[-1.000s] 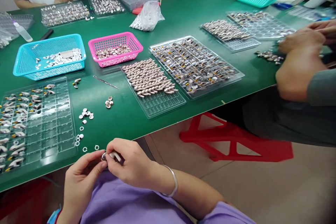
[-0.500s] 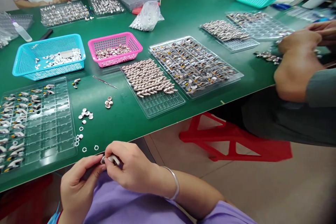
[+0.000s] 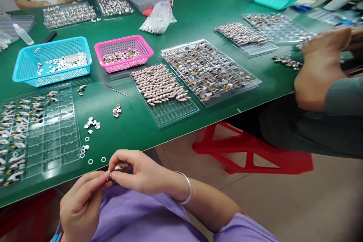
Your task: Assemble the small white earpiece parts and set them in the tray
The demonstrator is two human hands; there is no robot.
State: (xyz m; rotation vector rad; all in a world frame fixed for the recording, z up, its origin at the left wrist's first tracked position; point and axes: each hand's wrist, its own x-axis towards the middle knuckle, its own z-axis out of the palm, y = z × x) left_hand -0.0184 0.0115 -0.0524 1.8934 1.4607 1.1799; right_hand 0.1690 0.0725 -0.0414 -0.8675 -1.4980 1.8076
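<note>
Above my lap, just off the table's front edge, I hold a small white earbud (image 3: 119,168) with a dark end. My left hand (image 3: 83,198) is closed, thumb and forefinger pinching that end. My right hand (image 3: 137,172) is closed around the stem side, and its fingers cover much of the piece. Close by on the table lie white rings (image 3: 103,159), white round caps (image 3: 90,121) and several metallic-looking round parts (image 3: 117,110). To the left, a clear compartment tray (image 3: 61,136) holds rows of similar earbuds.
Tweezers (image 3: 113,89) lie behind the caps. A blue basket (image 3: 21,60) and a pink basket (image 3: 149,51) hold small parts. Trays of pinkish stems (image 3: 161,85) and earbud pieces (image 3: 210,72) sit mid-table. At right are a co-worker's arm (image 3: 319,70) and a red stool (image 3: 255,155).
My right hand has shifted slightly up and turned, its fingers now more arched over the earbud. My left hand has moved slightly left and stays pinched at the earbud's end.
</note>
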